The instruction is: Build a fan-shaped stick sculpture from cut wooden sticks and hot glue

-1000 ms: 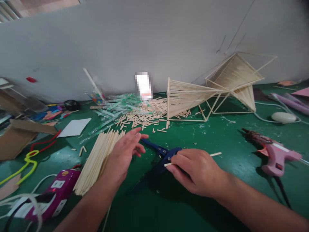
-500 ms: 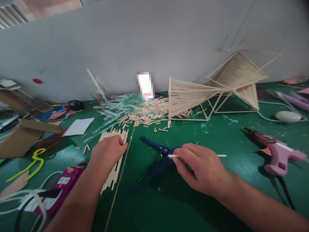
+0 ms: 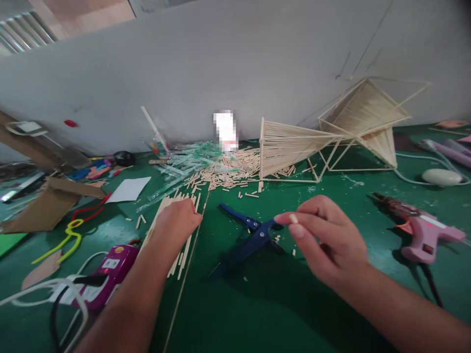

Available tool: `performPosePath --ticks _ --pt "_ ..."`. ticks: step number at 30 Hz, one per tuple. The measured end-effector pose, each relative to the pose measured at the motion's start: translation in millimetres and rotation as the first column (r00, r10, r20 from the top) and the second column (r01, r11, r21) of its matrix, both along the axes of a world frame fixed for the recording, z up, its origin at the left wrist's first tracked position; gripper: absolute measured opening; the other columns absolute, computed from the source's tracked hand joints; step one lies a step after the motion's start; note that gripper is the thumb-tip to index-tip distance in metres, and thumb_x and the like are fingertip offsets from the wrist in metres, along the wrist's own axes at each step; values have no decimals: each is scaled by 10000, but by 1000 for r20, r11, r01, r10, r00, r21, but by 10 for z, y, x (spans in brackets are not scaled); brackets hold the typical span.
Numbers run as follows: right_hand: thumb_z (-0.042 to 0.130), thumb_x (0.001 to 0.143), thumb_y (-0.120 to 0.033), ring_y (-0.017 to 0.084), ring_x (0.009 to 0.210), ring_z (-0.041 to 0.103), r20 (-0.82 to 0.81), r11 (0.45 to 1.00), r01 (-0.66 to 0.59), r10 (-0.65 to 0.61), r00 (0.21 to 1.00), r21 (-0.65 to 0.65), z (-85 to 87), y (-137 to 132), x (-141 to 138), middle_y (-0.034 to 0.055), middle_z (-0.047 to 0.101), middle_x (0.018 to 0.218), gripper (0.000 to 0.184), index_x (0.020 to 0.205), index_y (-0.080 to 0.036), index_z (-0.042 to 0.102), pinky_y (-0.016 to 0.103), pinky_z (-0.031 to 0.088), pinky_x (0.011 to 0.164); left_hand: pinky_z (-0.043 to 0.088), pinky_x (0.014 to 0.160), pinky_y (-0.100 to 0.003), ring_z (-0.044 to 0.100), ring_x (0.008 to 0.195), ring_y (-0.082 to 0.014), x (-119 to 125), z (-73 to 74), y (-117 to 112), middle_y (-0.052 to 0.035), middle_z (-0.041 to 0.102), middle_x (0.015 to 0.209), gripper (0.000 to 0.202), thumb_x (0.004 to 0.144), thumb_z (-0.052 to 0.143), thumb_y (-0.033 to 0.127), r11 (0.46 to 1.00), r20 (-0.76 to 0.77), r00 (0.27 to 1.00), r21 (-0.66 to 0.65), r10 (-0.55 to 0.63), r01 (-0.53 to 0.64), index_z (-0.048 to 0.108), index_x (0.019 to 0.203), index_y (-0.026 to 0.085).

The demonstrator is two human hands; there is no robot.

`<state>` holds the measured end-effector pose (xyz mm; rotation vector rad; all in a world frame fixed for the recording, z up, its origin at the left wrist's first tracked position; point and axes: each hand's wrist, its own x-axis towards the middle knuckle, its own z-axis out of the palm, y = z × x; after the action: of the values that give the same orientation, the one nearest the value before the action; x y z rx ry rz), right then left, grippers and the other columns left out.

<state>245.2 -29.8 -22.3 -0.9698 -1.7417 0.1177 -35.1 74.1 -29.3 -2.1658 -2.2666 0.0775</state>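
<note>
My left hand [image 3: 178,221] rests with curled fingers on a bundle of long thin wooden sticks [image 3: 166,206] lying on the green table [image 3: 257,304]; whether it grips one is hidden. My right hand [image 3: 327,240] is raised above the table, thumb and forefinger pinched on a short wooden stick [image 3: 293,217] seen end-on. Blue-handled cutters [image 3: 245,239] lie between my two hands. One long stick [image 3: 187,274] runs down from the bundle toward me.
A pile of short cut sticks [image 3: 224,174] and clear wrappers [image 3: 180,166] lies behind. Two stick-frame models [image 3: 290,147] lean near the wall. A pink glue gun [image 3: 423,230] is at the right, a purple power strip [image 3: 108,272] and cables at the left, cardboard [image 3: 47,206] further left.
My left hand moved left from the cutters onto the stick bundle and closed. My right hand lifted off the table and turned the short stick end-on toward me.
</note>
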Motion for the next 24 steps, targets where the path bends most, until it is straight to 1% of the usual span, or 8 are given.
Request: performPosePath --ticks 4,8,10,13,15,17,19,24 --pt "477 914 -197 93 493 413 -342 987 -31 -25 939 -158 -35 -16 21 -21 496 623 230 969 -277 686 250 353 460 386 569 -320 623 743 -289 51 18 -10 -88 672 748 179 673 542 241 999 56 998 46 -16 13 615 834 211" --pt "490 915 -210 92 539 474 -405 965 -124 20 914 -233 -115 -4 -10 -25 544 647 196 917 -268 678 225 377 480 426 623 -276 604 711 -191 214 120 -105 -5 640 755 403 729 536 227 978 215 973 204 -81 37 526 1132 234" --pt "500 901 -183 84 551 493 -326 963 -158 82 942 -216 -105 -5 -19 -27 557 655 173 912 -241 663 207 387 490 444 609 -243 558 609 -128 326 187 -215 33 593 735 522 727 565 192 921 483 837 385 -257 60 464 1238 234" --pt "503 872 -141 68 524 477 -166 963 -235 212 963 -135 -42 -3 -23 -26 550 634 158 942 -177 640 190 377 484 472 545 -211 552 579 -98 476 248 -441 25 571 769 397 761 598 199 889 781 498 456 -378 -41 535 1153 209" --pt "507 856 -121 71 528 474 -91 958 -272 264 960 -88 -7 8 -29 -11 563 633 156 951 -136 631 194 382 497 497 544 -206 580 588 -91 542 245 -596 13 583 808 208 796 604 206 892 854 324 448 -407 -58 594 1003 197" --pt "514 849 -110 81 547 482 -51 955 -287 283 958 -72 5 25 -38 9 580 641 147 938 -110 630 202 397 521 510 551 -206 601 607 -92 585 217 -728 4 599 844 120 817 594 173 878 849 247 479 -468 15 617 931 200" --pt "525 844 -106 89 571 499 -30 953 -297 296 955 -66 -6 41 -47 24 592 651 133 921 -98 633 207 412 544 524 584 -217 616 655 -102 621 182 -821 -7 612 897 162 822 582 128 842 807 242 521 -539 136 630 950 215" --pt "533 849 -119 115 636 549 -19 937 -340 340 940 -83 -75 54 -54 60 627 714 128 932 -96 627 228 442 584 519 773 -255 603 886 -151 716 162 -912 -25 640 941 358 811 564 66 742 673 330 526 -662 416 601 1125 234"
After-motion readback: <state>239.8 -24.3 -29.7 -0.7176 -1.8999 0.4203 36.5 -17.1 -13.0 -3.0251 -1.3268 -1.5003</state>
